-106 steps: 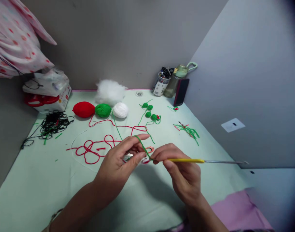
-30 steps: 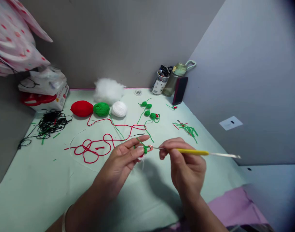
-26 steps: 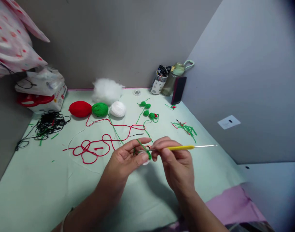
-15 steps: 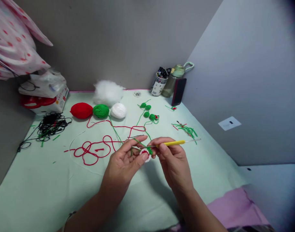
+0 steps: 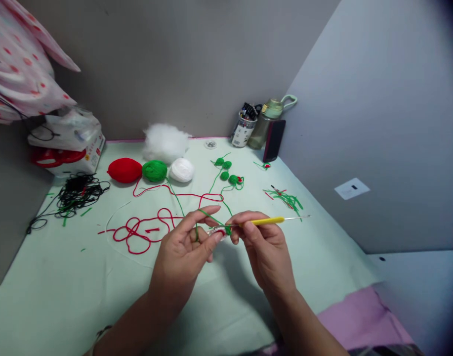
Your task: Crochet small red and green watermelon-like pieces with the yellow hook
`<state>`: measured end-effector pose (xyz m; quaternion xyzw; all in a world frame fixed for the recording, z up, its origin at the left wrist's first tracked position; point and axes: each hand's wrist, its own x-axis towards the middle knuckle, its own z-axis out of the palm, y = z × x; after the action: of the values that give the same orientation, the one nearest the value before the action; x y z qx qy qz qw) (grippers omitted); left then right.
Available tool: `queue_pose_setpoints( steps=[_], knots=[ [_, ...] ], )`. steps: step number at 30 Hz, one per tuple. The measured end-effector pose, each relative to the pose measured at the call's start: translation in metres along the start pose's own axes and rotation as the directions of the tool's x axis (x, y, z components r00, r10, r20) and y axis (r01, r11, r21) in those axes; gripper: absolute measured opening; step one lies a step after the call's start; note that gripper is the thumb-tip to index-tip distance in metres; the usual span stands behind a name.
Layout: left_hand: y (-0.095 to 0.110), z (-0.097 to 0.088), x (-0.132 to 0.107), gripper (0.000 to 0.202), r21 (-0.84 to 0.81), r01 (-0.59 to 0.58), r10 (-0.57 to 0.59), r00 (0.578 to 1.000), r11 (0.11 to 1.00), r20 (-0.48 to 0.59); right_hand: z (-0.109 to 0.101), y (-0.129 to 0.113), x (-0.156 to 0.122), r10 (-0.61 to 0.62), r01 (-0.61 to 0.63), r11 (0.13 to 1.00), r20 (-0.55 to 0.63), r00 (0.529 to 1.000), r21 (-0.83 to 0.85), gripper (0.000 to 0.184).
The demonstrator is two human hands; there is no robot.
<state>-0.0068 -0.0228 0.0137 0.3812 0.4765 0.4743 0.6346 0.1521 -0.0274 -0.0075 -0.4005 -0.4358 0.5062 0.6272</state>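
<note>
My left hand (image 5: pixel 185 247) pinches a small crocheted piece (image 5: pixel 223 231) in red, white and green between thumb and fingers. Green yarn (image 5: pixel 210 216) runs over the raised left index finger to the piece. In my right hand (image 5: pixel 265 247) is a yellow-handled crochet hook (image 5: pixel 264 221), held level, its left tip at the green edge of the piece. The piece is tilted nearly edge-on, and the hook's working tip is too small to make out clearly. A green ball of yarn (image 5: pixel 154 170) sits behind, between a red ball (image 5: pixel 124 170) and a white ball (image 5: pixel 182 170).
Loose red yarn (image 5: pixel 139 232) loops left of my hands. Beyond lie white stuffing (image 5: pixel 166 142) and small green crocheted balls (image 5: pixel 225 175). A black yarn tangle (image 5: pixel 76 195) lies left; yarn scraps (image 5: pixel 287 198) lie right. A pen cup (image 5: pixel 244 129), bottle (image 5: pixel 261 128) and phone (image 5: pixel 274 141) stand at the back.
The crocheted piece has turned from facing me to nearly edge-on. My left index finger has shifted slightly left and up with the green yarn. The hook remains in my right hand.
</note>
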Motion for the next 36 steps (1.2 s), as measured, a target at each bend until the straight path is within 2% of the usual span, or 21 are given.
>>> queue_pose_setpoints(
  steps=[4,8,15,22,31,36],
  knots=[
    [0.001,0.004,-0.002,0.045,-0.087,0.020,-0.020,1.000,0.996,-0.007,0.002,0.000,-0.001,-0.001,0.001,1.000,-0.003,1.000,-0.011,0.016],
    [0.001,0.003,0.000,0.040,-0.028,-0.007,0.007,0.999,1.000,-0.031,0.003,0.000,0.000,-0.006,0.006,1.000,-0.006,1.000,-0.026,0.016],
    [-0.003,0.000,0.004,0.047,-0.033,0.018,-0.017,1.000,0.999,0.023,0.002,0.002,-0.002,0.013,-0.013,0.999,0.001,1.000,0.043,0.013],
    [-0.002,-0.003,0.007,0.042,-0.109,0.079,-0.062,0.987,0.991,0.149,0.002,0.001,0.001,0.062,-0.061,0.991,0.001,0.998,0.119,0.011],
    [-0.005,-0.006,0.010,0.024,-0.207,0.064,-0.031,0.987,0.976,0.155,0.003,0.000,0.001,0.063,-0.063,0.993,-0.003,0.998,0.101,0.018],
    [-0.002,-0.007,0.008,0.023,-0.223,0.092,-0.055,0.985,0.970,0.166,0.000,-0.004,0.002,0.039,-0.042,0.996,0.039,0.998,0.075,0.023]
  ],
)
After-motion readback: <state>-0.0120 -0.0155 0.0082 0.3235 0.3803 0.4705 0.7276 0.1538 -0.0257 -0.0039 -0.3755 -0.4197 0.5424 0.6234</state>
